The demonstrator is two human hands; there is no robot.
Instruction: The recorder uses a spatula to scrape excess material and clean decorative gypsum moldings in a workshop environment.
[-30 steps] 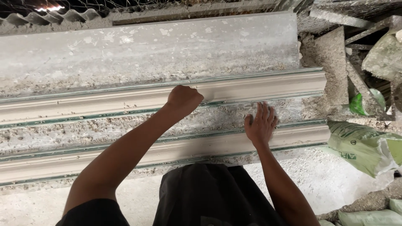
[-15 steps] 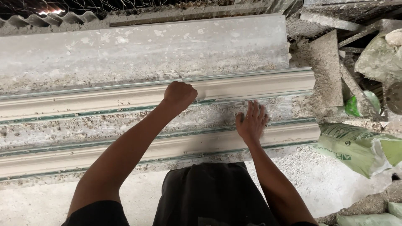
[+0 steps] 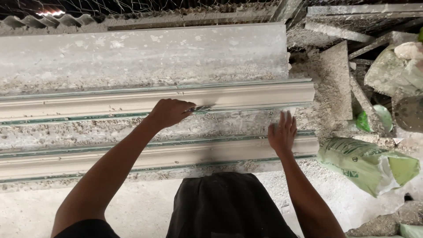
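Note:
Two long pale moulded strips lie side by side across a rough bench. My left hand [image 3: 169, 112] is closed on a small metal scraper [image 3: 202, 108], whose blade rests on the lower edge of the far strip [image 3: 260, 94]. My right hand [image 3: 282, 134] lies flat with fingers spread, its palm on the top edge of the near strip [image 3: 176, 154] and fingers on the crumbly band [image 3: 238, 123] between the two strips.
A wide grey slab [image 3: 145, 55] sits behind the strips. A green and white sack [image 3: 365, 163] lies at the right, near broken slabs and rubble [image 3: 335, 75]. Wire mesh [image 3: 145, 6] runs along the back. My dark trousers [image 3: 224, 207] fill the bottom centre.
The view has shifted, so the strips' right ends sit further left in frame. My left hand has slid slightly along the far strip. My right hand stays pressed flat.

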